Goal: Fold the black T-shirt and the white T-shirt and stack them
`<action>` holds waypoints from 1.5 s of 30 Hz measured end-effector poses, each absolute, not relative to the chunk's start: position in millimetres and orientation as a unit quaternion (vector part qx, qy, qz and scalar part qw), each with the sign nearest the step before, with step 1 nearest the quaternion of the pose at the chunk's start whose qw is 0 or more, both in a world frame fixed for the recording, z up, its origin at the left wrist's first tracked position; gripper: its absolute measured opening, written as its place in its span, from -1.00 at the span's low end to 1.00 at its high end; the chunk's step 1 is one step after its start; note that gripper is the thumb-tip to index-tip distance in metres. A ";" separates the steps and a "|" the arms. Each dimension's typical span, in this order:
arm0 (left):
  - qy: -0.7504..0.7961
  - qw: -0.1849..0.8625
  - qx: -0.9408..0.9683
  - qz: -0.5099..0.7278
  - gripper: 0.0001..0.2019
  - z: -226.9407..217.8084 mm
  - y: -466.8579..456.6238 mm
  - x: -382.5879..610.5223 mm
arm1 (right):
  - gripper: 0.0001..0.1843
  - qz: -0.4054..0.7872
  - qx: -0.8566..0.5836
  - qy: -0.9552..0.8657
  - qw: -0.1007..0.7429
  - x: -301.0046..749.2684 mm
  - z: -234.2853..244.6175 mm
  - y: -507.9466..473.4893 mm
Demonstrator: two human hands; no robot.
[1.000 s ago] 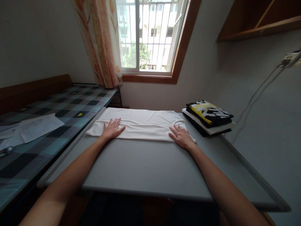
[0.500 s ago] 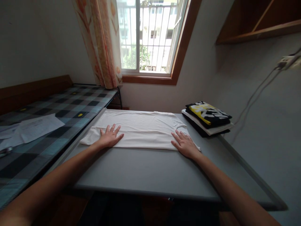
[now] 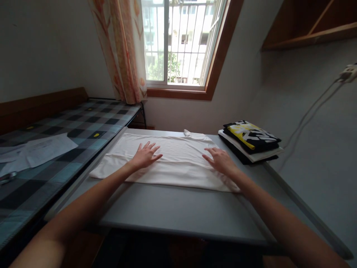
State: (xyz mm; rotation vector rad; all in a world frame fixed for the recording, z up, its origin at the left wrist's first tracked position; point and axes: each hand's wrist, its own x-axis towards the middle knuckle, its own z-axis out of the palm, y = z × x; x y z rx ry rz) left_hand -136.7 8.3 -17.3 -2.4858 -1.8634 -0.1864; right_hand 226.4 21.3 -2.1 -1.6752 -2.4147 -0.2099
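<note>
The white shirt [image 3: 178, 160] lies flat at the surface's [image 3: 181, 212] far edge, long axis running left to right. The left hand [image 3: 145, 156] and right hand [image 3: 220, 160] press it, fingers spread, grasping nothing.

White garment [image 3: 178, 158]: soft, matt cloth, faintly creased. Worktop [image 3: 178, 212]: smooth grey matt surface. Folded stack [image 3: 251, 143], far right: printed cloth. Window frame [image 3: 220, 56]: brown wood.
</note>
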 end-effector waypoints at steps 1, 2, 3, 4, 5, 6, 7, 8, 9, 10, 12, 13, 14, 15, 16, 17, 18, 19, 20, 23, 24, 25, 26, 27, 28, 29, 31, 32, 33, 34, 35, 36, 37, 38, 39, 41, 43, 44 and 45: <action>-0.585 0.009 -0.809 -0.060 -0.37 -21.9 16.5 -132.1 | -0.49 -0.071 -0.564 -0.816 0.103 224.3 -1.3 34.1; -0.576 0.004 -0.816 -0.058 -0.38 -26.5 24.2 -128.4 | -0.50 -0.068 -0.561 -0.818 0.103 222.5 -1.6 46.5; -0.571 -0.001 -0.819 -0.055 -0.39 -30.7 31.0 -125.7 | -0.51 -0.063 -0.557 -0.822 0.101 221.1 -3.1 58.1; -0.570 -0.005 -0.820 -0.052 -0.39 -34.5 36.7 -124.0 | -0.51 -0.059 -0.554 -0.825 0.095 220.1 -5.6 68.3; -0.570 -0.007 -0.820 -0.050 -0.38 -37.8 41.1 -123.1 | -0.51 -0.054 -0.551 -0.828 0.089 219.4 -8.9 76.9; -0.571 -0.009 -0.820 -0.047 -0.37 -40.4 44.3 -122.9 | -0.51 -0.051 -0.550 -0.829 0.082 218.9 -12.9 83.7; -0.570 -0.011 -0.820 -0.044 -0.35 -42.3 46.3 -123.2 | -0.50 -0.048 -0.553 -0.828 0.077 218.6 -17.3 88.8; -0.569 -0.012 -0.821 -0.042 -0.34 -43.8 47.4 -123.9 | -0.50 -0.048 -0.559 -0.825 0.074 218.6 -21.8 92.4; -0.567 -0.014 -0.822 -0.039 -0.34 -44.7 47.8 -124.7 | -0.50 -0.050 -0.565 -0.820 0.073 218.8 -26.2 94.5; -0.568 -0.016 -0.822 -0.037 -0.33 -45.3 47.7 -125.5 | -0.50 -0.055 -0.571 -0.816 0.074 219.5 -30.5 95.6; -0.572 -0.019 -0.820 -0.035 -0.33 -45.9 46.7 -126.6 | -0.50 -0.067 -0.575 -0.812 0.077 222.0 -38.0 95.7; -0.573 -0.019 -0.818 -0.034 -0.33 -46.0 45.9 -126.9 | -0.49 -0.070 -0.573 -0.813 0.078 223.9 -41.2 95.1; -0.574 -0.019 -0.818 -0.033 -0.32 -46.1 44.7 -127.1 | -0.49 -0.069 -0.570 -0.815 0.077 226.2 -44.0 94.2; -0.573 -0.020 -0.819 -0.032 -0.32 -46.1 43.1 -127.2 | -0.48 -0.064 -0.569 -0.816 0.076 228.7 -46.3 93.1; -0.570 -0.021 -0.820 -0.032 -0.31 -46.2 41.1 -127.4 | -0.48 -0.058 -0.569 -0.817 0.075 231.3 -48.1 91.5; -0.567 -0.022 -0.823 -0.032 -0.31 -46.2 38.7 -127.5 | -0.48 -0.052 -0.569 -0.818 0.074 233.7 -49.4 89.6; -0.563 -0.023 -0.825 -0.034 -0.31 -46.2 35.9 -127.7 | -0.48 -0.048 -0.567 -0.819 0.072 235.7 -50.2 87.2; -0.559 -0.025 -0.828 -0.035 -0.31 -46.1 33.0 -128.0 | -0.48 -0.046 -0.565 -0.821 0.069 237.2 -50.4 84.2; -0.555 -0.026 -0.830 -0.038 -0.31 -45.9 30.2 -128.2 | -0.47 -0.047 -0.562 -0.823 0.067 238.0 -50.1 80.6; -0.552 -0.030 -0.832 -0.044 -0.31 -45.1 23.9 -128.2 | -0.47 -0.060 -0.559 -0.825 0.060 236.6 -46.3 68.4; -0.553 -0.031 -0.832 -0.045 -0.31 -44.8 22.9 -127.9 | -0.47 -0.068 -0.558 -0.825 0.059 235.2 -44.0 64.8; -0.555 -0.032 -0.830 -0.047 -0.32 -44.6 22.3 -127.5 | -0.48 -0.076 -0.558 -0.824 0.059 233.5 -41.1 62.3; -0.556 -0.033 -0.829 -0.048 -0.32 -44.6 22.2 -127.2 | -0.49 -0.084 -0.558 -0.824 0.060 231.6 -37.8 61.4; -0.557 -0.033 -0.828 -0.049 -0.32 -44.6 22.3 -126.8 | -0.51 -0.089 -0.557 -0.823 0.063 229.6 -34.0 62.3; -0.558 -0.033 -0.828 -0.051 -0.33 -44.7 22.5 -126.5 | -0.53 -0.093 -0.559 -0.821 0.067 227.6 -29.9 65.6; -0.558 -0.032 -0.828 -0.052 -0.33 -44.9 22.8 -126.3 | -0.55 -0.093 -0.565 -0.817 0.074 225.7 -25.6 71.3; -0.559 -0.033 -0.827 -0.056 -0.33 -45.2 23.0 -126.3 | -0.57 -0.081 -0.592 -0.797 0.092 221.9 -17.7 89.4; -0.559 -0.033 -0.827 -0.058 -0.33 -45.2 23.0 -126.3 | -0.58 -0.071 -0.610 -0.783 0.103 220.2 -14.6 101.0; -0.559 -0.033 -0.827 -0.060 -0.32 -45.1 22.8 -126.4 | -0.58 -0.057 -0.629 -0.767 0.112 218.5 -12.5 113.7; -0.558 -0.034 -0.827 -0.061 -0.32 -44.9 22.6 -126.5 | -0.59 -0.042 -0.645 -0.753 0.121 217.0 -11.6 126.8; -0.557 -0.035 -0.828 -0.062 -0.32 -44.6 22.4 -126.5 | -0.58 -0.027 -0.657 -0.742 0.128 215.6 -12.1 139.6; -0.555 -0.035 -0.829 -0.062 -0.32 -44.2 22.2 -126.4 | -0.57 -0.014 -0.666 -0.734 0.133 214.4 -13.7 151.7; -0.554 -0.036 -0.830 -0.063 -0.32 -44.0 22.1 -126.3 | -0.55 -0.004 -0.672 -0.728 0.137 213.4 -16.4 162.6; -0.553 -0.036 -0.830 -0.064 -0.31 -43.8 22.2 -126.2 | -0.53 0.003 -0.675 -0.725 0.137 212.6 -19.7 172.2; -0.552 -0.036 -0.830 -0.065 -0.32 -43.7 22.3 -126.1 | -0.51 0.007 -0.677 -0.723 0.136 211.8 -23.3 180.3; -0.554 -0.037 -0.829 -0.069 -0.32 -43.9 22.7 -126.0 | -0.45 0.015 -0.684 -0.719 0.127 210.4 -30.0 192.8; -0.556 -0.038 -0.827 -0.071 -0.32 -44.3 23.1 -125.9 | -0.40 0.027 -0.694 -0.711 0.112 208.6 -34.4 201.5; -0.556 -0.038 -0.827 -0.072 -0.32 -44.4 23.2 -125.9 | -0.38 0.033 -0.700 -0.706 0.103 207.4 -35.5 205.0; -0.555 -0.039 -0.828 -0.072 -0.32 -44.5 23.3 -125.8 | -0.37 0.038 -0.703 -0.704 0.093 206.1 -36.0 208.2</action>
